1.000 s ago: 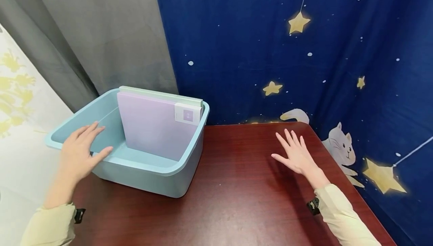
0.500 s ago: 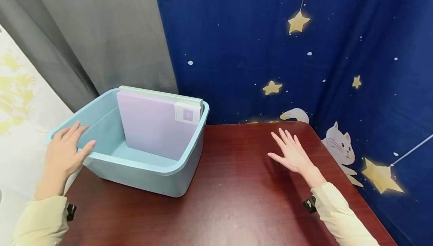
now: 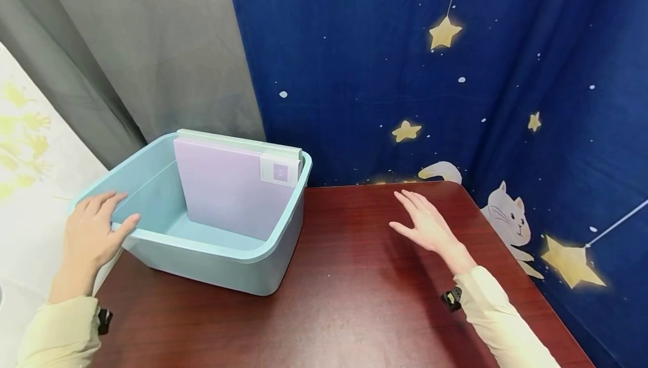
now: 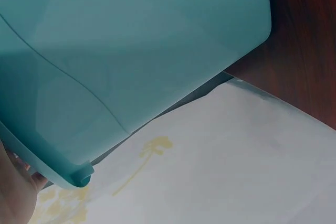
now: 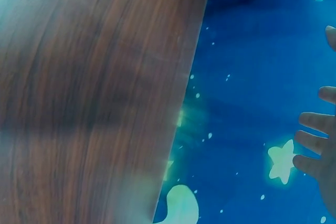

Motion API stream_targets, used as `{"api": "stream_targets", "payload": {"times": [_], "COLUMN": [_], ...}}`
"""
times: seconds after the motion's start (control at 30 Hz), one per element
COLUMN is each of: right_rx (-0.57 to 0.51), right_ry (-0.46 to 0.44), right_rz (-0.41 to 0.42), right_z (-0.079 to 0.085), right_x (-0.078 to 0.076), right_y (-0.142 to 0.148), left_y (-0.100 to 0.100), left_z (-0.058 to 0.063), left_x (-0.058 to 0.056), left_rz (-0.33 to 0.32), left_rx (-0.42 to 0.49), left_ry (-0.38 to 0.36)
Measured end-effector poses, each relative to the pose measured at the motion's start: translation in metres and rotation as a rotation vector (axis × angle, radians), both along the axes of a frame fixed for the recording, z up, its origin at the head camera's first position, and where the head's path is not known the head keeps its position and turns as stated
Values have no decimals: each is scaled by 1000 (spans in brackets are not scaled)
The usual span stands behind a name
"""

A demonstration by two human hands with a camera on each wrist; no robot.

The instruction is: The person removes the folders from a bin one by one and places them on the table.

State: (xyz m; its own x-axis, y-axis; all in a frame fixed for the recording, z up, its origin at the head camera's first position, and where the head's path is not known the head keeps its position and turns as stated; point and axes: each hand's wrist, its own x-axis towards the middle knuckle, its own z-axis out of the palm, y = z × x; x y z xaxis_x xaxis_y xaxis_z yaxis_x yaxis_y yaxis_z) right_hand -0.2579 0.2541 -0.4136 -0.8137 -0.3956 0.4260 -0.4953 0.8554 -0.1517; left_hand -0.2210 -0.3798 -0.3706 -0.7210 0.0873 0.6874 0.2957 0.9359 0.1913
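Note:
A light blue plastic tub (image 3: 212, 269) stands on the left of the table. My left hand (image 3: 88, 238) holds its near left corner, with fingers bent over the rim and the thumb along the front edge. In the left wrist view the hand (image 4: 16, 190) shows only partly, right at the tub's rim (image 4: 39, 163). Inside the tub a flat lilac folder-like case (image 3: 228, 188) with a white label (image 3: 280, 170) stands upright, and a pale green one (image 3: 243, 140) is behind it. To the right, my right hand (image 3: 425, 224) hovers over the table, fingers extended, holding nothing.
The dark red wooden table (image 3: 344, 278) runs under the tub. Behind it hang a grey curtain (image 3: 167, 47) and a blue curtain (image 3: 354, 47) with stars and a cat. White cloth with yellow prints (image 3: 25, 143) lies beyond the table's left edge.
My left hand has moved left from above the tub's front rim to its near left corner, bending its fingers over the edge. The right hand has drifted slightly left. The tub has stayed in place.

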Motion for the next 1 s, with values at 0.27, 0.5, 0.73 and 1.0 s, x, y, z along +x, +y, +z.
{"api": "stream_targets", "payload": {"times": [0.27,0.5,0.73,1.0], "right_rx": [-128,-165,-163,-159], "right_ry": [-30,-61,-65,-71], "right_rz": [31,42,80,107], "right_z": [9,24,40,49], "right_x": [-4,-6,-13,-20], "right_y": [-18,-34,-57,-79], "left_y": [1,1,-1,-2], "left_z": [-5,-8,-9,-10], "left_x": [-1,0,-1,-2], "left_rz": [-10,4,-7,3], "left_rx": [15,41,59,63], "left_ry": [58,43,70,59]}}
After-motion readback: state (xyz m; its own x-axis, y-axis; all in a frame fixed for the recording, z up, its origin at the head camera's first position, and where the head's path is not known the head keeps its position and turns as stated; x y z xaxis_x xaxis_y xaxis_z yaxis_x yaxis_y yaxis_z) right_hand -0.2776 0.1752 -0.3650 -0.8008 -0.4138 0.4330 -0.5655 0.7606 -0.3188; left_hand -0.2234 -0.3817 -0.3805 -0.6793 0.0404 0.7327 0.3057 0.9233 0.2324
